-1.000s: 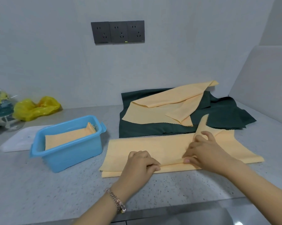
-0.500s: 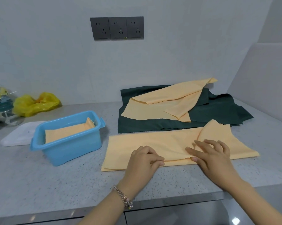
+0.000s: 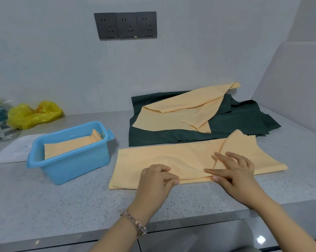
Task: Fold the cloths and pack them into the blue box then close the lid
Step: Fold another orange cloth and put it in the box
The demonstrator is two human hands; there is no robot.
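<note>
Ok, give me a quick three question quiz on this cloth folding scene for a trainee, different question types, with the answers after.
1. True or false: the blue box already holds a folded orange cloth.
2. Multiple choice: the left hand is A) flat on the counter, B) gripping the front cloth at its near edge, C) inside the box.
3. Fill in: the loose orange cloth at the back lies on a dark ____ cloth.

Key: 1 true; 2 B; 3 green.
</note>
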